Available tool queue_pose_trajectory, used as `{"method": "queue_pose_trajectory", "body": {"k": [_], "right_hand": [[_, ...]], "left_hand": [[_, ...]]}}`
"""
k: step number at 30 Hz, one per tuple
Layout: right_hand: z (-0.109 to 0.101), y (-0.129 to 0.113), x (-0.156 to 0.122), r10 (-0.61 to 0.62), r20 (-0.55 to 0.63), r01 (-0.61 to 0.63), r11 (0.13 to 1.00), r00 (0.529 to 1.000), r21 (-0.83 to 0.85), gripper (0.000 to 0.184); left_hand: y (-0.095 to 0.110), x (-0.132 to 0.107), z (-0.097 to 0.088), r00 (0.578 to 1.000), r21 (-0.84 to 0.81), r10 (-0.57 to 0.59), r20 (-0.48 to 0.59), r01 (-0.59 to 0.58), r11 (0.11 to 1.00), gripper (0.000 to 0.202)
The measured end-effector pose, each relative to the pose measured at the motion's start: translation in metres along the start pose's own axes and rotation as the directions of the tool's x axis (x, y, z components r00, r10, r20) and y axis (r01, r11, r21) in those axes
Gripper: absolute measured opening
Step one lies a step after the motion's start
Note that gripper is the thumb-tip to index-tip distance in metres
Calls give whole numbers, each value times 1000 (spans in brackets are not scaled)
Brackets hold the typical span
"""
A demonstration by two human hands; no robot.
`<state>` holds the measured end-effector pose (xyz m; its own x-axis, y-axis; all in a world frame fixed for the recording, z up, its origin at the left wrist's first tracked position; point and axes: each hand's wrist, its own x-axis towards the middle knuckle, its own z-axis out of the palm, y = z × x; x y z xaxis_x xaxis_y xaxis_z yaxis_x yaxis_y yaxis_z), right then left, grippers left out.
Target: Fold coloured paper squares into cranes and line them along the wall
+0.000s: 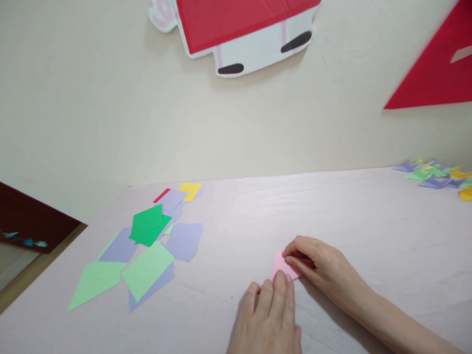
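The right-hand grip pinches the pink paper piece by its right side between thumb and fingers; the left-hand grip grasps nothing, its outstretched fingertips resting on the paper's near edge. The piece thus lies between both grips, on the surface. If the left fingertips slipped or pressed unevenly, the paper could skew; too hard a pull from the pinch might crease it wrongly. Leftward of the grips, bare surface gives moving room as far as the loose coloured paper sheets, with the surface's left edge beyond. Ahead, the surface stops at the wall; far ahead to the right sit folded paper pieces, which a wide sweep could scatter.
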<state>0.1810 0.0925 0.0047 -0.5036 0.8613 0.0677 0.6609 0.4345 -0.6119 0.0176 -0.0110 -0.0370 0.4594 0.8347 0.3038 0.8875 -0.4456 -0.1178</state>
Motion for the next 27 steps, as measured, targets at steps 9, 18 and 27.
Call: {"method": "queue_pose_trajectory", "body": {"k": [9,18,27], "right_hand": [[0,-2,-5,-51,-18,50,998,999,-49,19],[-7,-8,-17,-40,32,42,997,999,-67,20],[-9,-3,-16,-6,11,6,999,1000,-41,27]], "left_hand": [[-9,8,-8,998,-26,63,-21,-63,998,52],[-9,8,-7,996,-27,89,-31,-90,996,48],[-11,15,-15,995,-39,88,-48,-90,995,43]]}}
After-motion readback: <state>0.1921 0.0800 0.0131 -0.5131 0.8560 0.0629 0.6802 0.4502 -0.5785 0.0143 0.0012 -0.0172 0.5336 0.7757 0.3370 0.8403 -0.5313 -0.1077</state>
